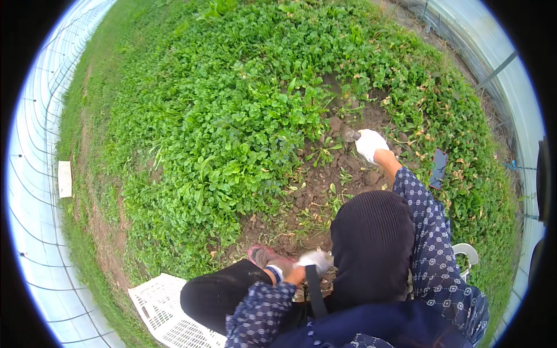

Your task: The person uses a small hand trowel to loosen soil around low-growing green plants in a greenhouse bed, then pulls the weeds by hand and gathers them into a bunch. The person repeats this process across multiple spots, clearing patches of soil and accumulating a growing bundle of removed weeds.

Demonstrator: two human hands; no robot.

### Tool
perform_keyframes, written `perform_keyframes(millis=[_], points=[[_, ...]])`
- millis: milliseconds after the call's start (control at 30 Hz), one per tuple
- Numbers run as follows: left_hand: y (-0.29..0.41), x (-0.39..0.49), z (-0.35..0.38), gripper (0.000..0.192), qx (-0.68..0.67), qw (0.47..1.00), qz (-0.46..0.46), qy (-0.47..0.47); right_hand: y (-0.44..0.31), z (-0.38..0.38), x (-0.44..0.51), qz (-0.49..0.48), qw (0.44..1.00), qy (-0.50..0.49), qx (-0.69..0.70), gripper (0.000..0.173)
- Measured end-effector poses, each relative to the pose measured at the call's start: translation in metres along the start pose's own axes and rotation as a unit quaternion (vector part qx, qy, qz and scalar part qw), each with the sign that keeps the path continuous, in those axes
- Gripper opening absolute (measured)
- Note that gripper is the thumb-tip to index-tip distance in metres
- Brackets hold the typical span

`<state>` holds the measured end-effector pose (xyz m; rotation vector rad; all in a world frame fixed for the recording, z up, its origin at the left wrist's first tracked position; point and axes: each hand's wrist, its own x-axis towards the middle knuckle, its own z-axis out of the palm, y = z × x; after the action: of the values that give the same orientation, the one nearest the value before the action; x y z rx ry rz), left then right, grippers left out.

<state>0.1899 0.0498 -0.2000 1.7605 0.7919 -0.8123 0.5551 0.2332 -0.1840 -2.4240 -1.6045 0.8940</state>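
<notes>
My right hand, in a white work glove, is closed around the short handle of a small hand tool. The tool's head is blurred against the dug brown soil, so its exact kind is unclear. Loose clods and a few uprooted leafy plants lie beside it. Close to my body, between my knees, is my left hand, also in a white glove. It is blurred, and whether it holds anything cannot be made out. A black strap hangs just in front of the left wrist.
Dense low green plants cover the ground ahead and to the left. A white plastic crate stands at lower left. On the plants at right lies a dark phone-like slab, with a white round-rimmed object below. Plastic greenhouse walls flank both sides.
</notes>
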Motion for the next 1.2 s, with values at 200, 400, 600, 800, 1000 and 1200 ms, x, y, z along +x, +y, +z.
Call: perform_keyframes(millis=[200,400,600,800,1000,1200], points=[[0.003,0.005,-0.141,0.054,0.052,0.947,-0.117,0.293,0.020,-0.030,-0.018,-0.077,0.990,0.099,0.070,0.028],[0.032,0.102,-0.256,0.034,0.277,0.849,0.117,0.434,0.049,0.004,0.030,-0.117,0.989,0.049,0.079,0.042],[0.048,0.257,-0.343,0.045,0.541,0.721,0.166,0.400,0.073,0.030,0.052,-0.045,0.978,0.018,0.204,0.035],[0.036,0.284,-0.382,0.039,0.666,0.707,-0.067,0.229,0.065,0.058,0.084,-0.059,0.962,-0.011,0.266,0.037],[0.027,0.287,-0.394,0.023,0.617,0.738,-0.090,0.258,0.081,0.048,0.080,-0.071,0.965,-0.038,0.249,0.034],[-0.002,0.279,-0.393,0.014,0.500,0.784,-0.034,0.367,0.055,0.089,0.098,-0.095,0.956,0.028,0.275,0.035]])
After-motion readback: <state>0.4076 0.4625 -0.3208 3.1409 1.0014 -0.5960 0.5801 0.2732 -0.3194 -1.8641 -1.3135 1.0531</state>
